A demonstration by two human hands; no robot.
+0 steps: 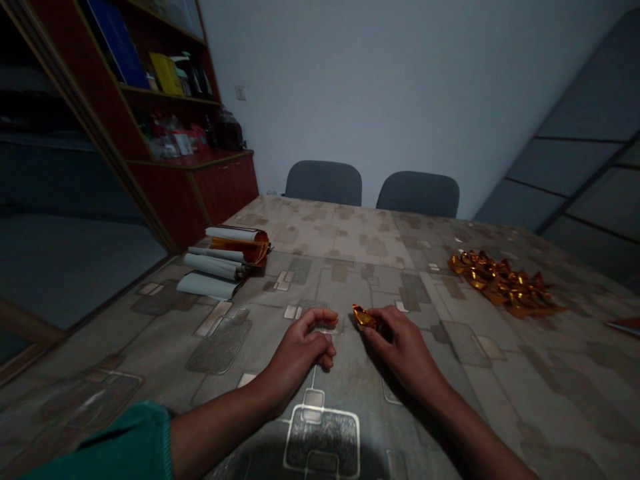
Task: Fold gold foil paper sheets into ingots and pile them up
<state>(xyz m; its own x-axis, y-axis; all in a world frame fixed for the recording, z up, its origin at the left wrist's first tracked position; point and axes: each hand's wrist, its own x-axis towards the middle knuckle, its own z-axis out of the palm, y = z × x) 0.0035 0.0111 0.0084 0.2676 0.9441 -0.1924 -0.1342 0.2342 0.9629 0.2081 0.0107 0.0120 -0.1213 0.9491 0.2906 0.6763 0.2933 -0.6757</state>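
Note:
My right hand (404,341) pinches a small folded gold foil ingot (364,318) between thumb and fingers, just above the tablecloth. Part of the ingot is hidden behind the fingers. To its left, my left hand (307,343) has loosely curled fingers, with a gap between thumb and forefinger and nothing held. Several finished-looking gold foil ingots (505,283) sit in a cluster on the table to the right. Bent-over stacks of foil paper (213,270), pale on one side and gold-orange on the other, lie at the left.
The table (340,233) wears a patterned cloth. Two grey chairs (324,183) stand at its far side, before a wall. A reddish wooden cabinet (220,190) with filled shelves rises at the back left. Something flat and orange-edged (627,325) lies at the right edge.

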